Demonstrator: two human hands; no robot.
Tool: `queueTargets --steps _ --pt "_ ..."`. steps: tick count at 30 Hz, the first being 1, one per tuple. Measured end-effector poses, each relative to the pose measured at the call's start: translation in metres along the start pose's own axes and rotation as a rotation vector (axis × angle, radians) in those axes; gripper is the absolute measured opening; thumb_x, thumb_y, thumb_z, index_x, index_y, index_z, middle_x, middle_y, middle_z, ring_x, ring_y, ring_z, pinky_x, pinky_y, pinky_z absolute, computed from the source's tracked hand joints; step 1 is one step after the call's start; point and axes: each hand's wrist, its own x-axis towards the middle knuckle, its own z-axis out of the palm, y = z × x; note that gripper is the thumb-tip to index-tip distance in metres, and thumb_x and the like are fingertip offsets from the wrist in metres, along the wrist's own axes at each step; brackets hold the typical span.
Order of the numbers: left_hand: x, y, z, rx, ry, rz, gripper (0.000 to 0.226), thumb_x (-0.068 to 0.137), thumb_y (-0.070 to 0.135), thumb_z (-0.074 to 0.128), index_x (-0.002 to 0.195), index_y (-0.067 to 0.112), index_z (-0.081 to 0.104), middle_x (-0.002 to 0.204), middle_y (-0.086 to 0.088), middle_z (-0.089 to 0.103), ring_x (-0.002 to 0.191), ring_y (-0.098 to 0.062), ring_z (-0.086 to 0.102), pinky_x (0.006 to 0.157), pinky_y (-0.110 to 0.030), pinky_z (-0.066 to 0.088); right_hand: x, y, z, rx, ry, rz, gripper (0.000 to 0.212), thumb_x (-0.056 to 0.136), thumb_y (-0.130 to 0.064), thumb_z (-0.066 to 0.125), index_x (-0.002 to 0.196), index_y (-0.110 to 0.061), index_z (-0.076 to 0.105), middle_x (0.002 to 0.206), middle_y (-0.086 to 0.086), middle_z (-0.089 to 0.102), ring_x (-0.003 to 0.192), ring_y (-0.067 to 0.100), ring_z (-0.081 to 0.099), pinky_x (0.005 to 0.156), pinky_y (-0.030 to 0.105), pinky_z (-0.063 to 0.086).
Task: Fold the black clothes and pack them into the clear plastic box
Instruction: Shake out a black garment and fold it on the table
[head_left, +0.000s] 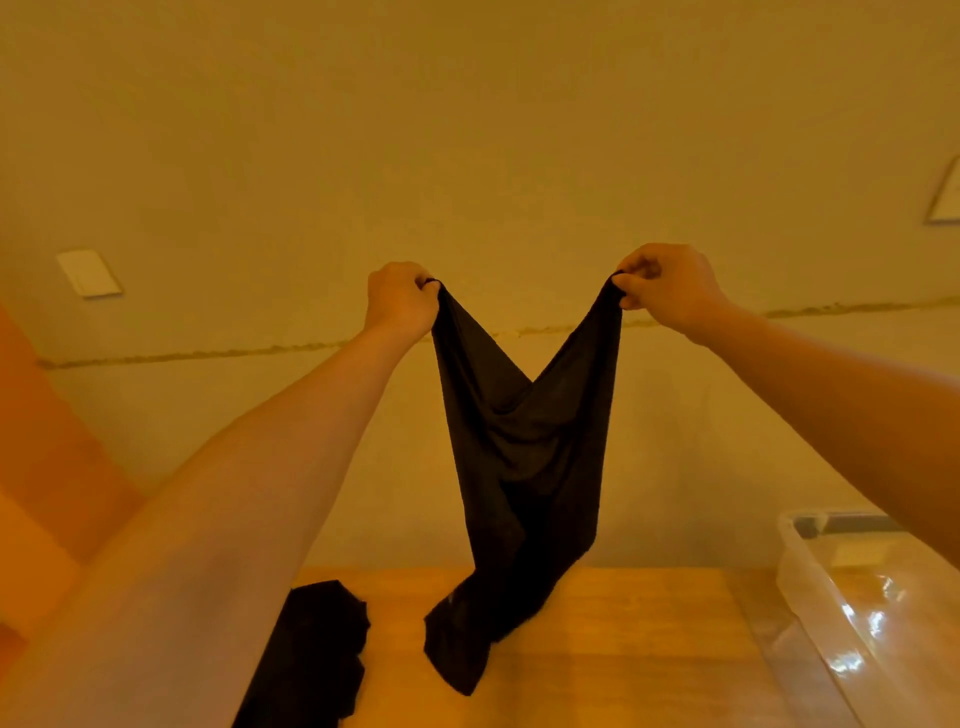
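Note:
A thin black garment (524, 457) hangs in a V shape in front of the wall. My left hand (397, 299) pinches its upper left corner and my right hand (662, 283) pinches its upper right corner, both held up at arm's length. The garment's lower end trails onto the wooden table (623, 649). A second pile of black clothes (317, 649) lies on the table at the lower left, partly hidden by my left forearm. The clear plastic box (852, 597) stands at the table's right side, its inside reflecting light.
A plain wall with a horizontal seam fills the background. A white switch plate (88, 273) is on the wall at the left and a framed item (945, 195) at the far right edge. An orange surface (47, 467) borders the left side.

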Motion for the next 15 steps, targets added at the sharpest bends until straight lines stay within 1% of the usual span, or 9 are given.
queueTargets --steps 2,3,5,6,9,10,12,14,15 --pt "0.011 0.000 -0.001 0.010 0.048 -0.026 0.020 0.097 0.012 0.052 0.093 0.003 0.069 0.090 -0.006 0.062 0.082 -0.016 0.055 0.063 -0.021 0.038 0.011 0.014 -0.016 0.017 0.064 0.042 0.012 0.091 -0.014 0.063 0.101 -0.008 0.066 0.076 0.003 0.065 0.057 0.004 0.064 0.065 0.022 0.054" --pt "0.016 -0.001 -0.002 -0.001 0.070 -0.046 0.020 0.097 0.011 0.051 0.091 0.005 0.068 0.088 -0.006 0.060 0.077 -0.016 0.054 0.061 -0.021 0.037 0.017 0.020 -0.024 0.029 0.106 0.056 0.012 0.091 -0.014 0.064 0.101 -0.008 0.066 0.076 0.002 0.064 0.054 0.002 0.064 0.063 0.019 0.054" --pt "0.024 -0.005 -0.007 -0.034 0.114 -0.097 0.020 0.097 0.010 0.050 0.091 0.004 0.068 0.086 -0.008 0.060 0.069 -0.017 0.053 0.062 -0.026 0.040 0.025 0.030 -0.042 0.050 0.194 0.079 0.011 0.091 -0.014 0.063 0.101 -0.010 0.065 0.078 0.002 0.064 0.050 -0.003 0.062 0.057 0.014 0.051" --pt "0.029 -0.009 -0.010 -0.050 0.129 -0.121 0.020 0.096 0.010 0.051 0.091 0.004 0.068 0.085 -0.008 0.060 0.069 -0.018 0.055 0.064 -0.029 0.043 0.029 0.035 -0.050 0.063 0.237 0.091 0.010 0.091 -0.013 0.063 0.100 -0.011 0.065 0.082 0.004 0.065 0.050 -0.004 0.062 0.060 0.016 0.051" --pt "0.040 -0.025 -0.023 -0.126 0.156 -0.177 0.019 0.093 0.008 0.053 0.077 0.007 0.063 0.079 -0.011 0.060 0.076 -0.029 0.062 0.074 -0.045 0.056 0.037 0.045 -0.074 0.128 0.344 0.136 0.009 0.092 -0.013 0.061 0.100 -0.012 0.066 0.092 0.009 0.066 0.050 -0.003 0.062 0.077 0.028 0.057" --pt "0.042 -0.030 -0.027 -0.158 0.156 -0.192 0.023 0.092 0.007 0.052 0.071 0.009 0.061 0.077 -0.011 0.059 0.079 -0.033 0.064 0.078 -0.049 0.056 0.038 0.046 -0.081 0.145 0.371 0.142 0.010 0.092 -0.013 0.061 0.101 -0.012 0.066 0.093 0.009 0.066 0.050 -0.002 0.062 0.077 0.026 0.057" --pt "0.044 -0.036 -0.034 -0.188 0.151 -0.201 0.032 0.092 0.006 0.050 0.063 0.014 0.057 0.078 -0.012 0.060 0.086 -0.036 0.066 0.082 -0.054 0.055 0.037 0.046 -0.091 0.150 0.397 0.140 0.011 0.093 -0.014 0.061 0.102 -0.014 0.067 0.097 0.009 0.066 0.055 0.000 0.063 0.069 0.016 0.055" --pt "0.040 -0.037 -0.036 -0.167 0.133 -0.171 0.032 0.095 0.007 0.048 0.065 0.015 0.058 0.085 -0.015 0.063 0.092 -0.038 0.066 0.083 -0.053 0.054 0.033 0.046 -0.095 0.122 0.382 0.129 0.012 0.093 -0.016 0.061 0.103 -0.014 0.067 0.100 0.010 0.067 0.064 0.004 0.062 0.065 0.013 0.052" --pt "0.037 -0.039 -0.036 -0.145 0.113 -0.145 0.029 0.096 0.009 0.048 0.071 0.012 0.061 0.088 -0.017 0.065 0.092 -0.037 0.065 0.085 -0.052 0.054 0.028 0.047 -0.096 0.100 0.366 0.120 0.013 0.093 -0.017 0.061 0.104 -0.013 0.067 0.100 0.011 0.067 0.064 0.004 0.062 0.063 0.013 0.050"
